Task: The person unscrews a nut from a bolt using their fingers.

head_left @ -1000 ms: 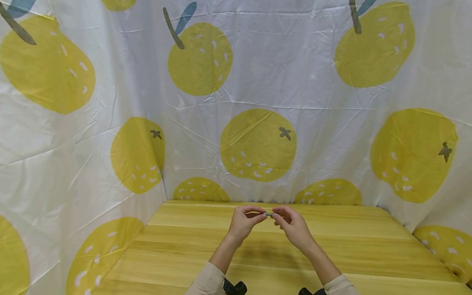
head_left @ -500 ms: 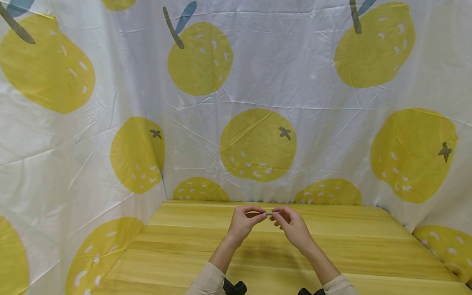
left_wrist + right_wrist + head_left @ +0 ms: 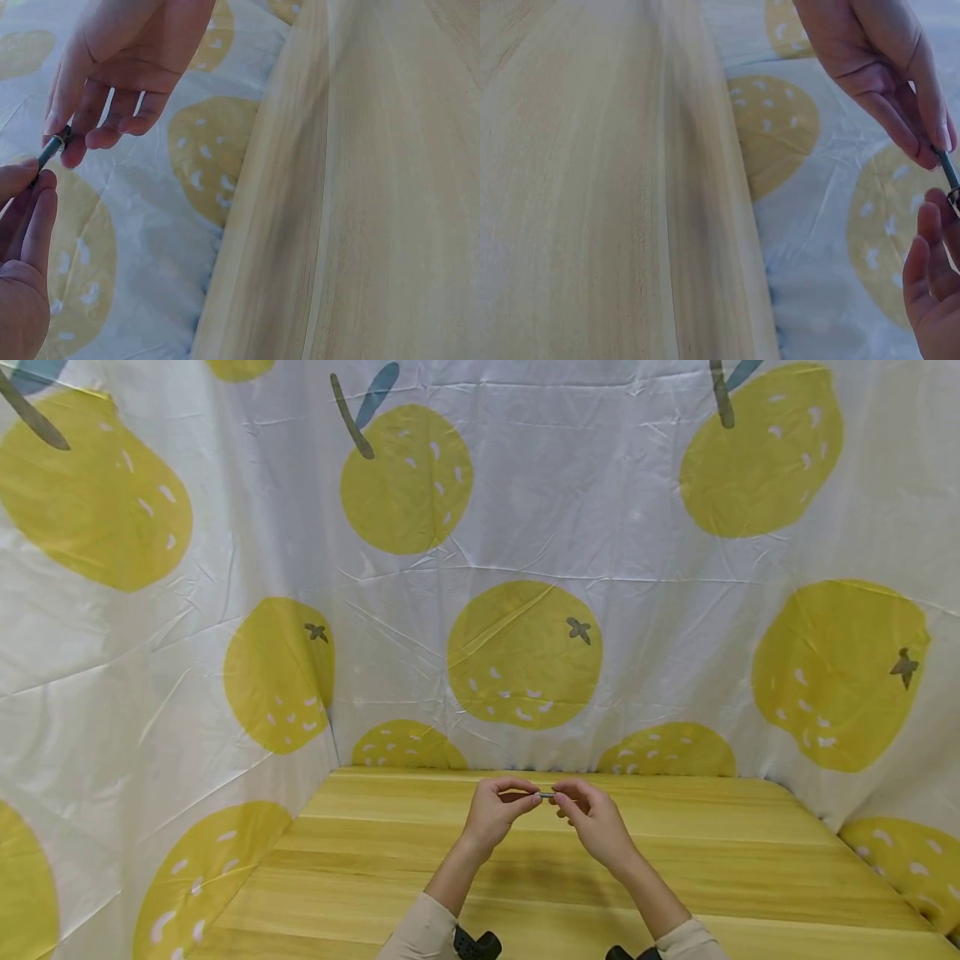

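Both hands meet over the far part of the table at a small metal bolt [image 3: 547,795], held roughly level between them. My left hand [image 3: 492,814] pinches one end of its thin shaft between thumb and fingers. At the other end, my right hand [image 3: 597,828] grips the bolt with thumb and index finger. In the left wrist view, the bolt [image 3: 49,153] shows a grey shaft and a silver ring beside a darker, thicker end at the right fingertips. That end is partly covered by the fingers. The right hand's other fingers are loosely bent.
A wood-grain table [image 3: 375,877] lies under the hands. A white curtain [image 3: 637,635] printed with yellow fruit hangs behind it and along both sides. Black straps or mounts [image 3: 477,945] sit at the wrists beside beige sleeves [image 3: 423,931].
The right hand's fingers shift slightly around the bolt's end, first moving a little apart and then closing in again. The left hand stays almost still.
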### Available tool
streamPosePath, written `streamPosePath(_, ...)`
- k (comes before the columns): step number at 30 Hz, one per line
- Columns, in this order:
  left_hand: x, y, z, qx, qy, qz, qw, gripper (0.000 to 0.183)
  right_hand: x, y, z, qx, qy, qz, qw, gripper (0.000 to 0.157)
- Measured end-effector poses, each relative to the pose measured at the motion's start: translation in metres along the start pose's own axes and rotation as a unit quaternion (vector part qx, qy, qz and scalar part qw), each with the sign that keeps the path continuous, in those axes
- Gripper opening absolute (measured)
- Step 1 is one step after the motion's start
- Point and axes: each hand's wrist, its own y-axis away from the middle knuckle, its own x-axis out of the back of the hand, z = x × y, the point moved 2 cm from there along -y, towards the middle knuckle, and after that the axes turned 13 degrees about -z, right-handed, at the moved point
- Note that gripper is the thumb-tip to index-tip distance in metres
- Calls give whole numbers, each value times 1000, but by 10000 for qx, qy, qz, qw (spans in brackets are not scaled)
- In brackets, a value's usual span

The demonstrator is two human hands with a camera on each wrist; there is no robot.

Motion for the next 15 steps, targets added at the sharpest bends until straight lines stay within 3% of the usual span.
streamPosePath(4, 0, 0, 0, 67, -31, -3, 10000, 18, 0, 1, -1, 119, -45, -23, 9999, 22)
streamPosePath(11, 0, 1, 0, 85, -22, -10, 10000, 18, -1, 1, -2, 45, -163, -115, 9998, 35)
streamPosePath(15, 0, 0, 0, 75, -25, 22, 10000, 18, 0, 1, 0, -8, -102, 23, 9999, 27)
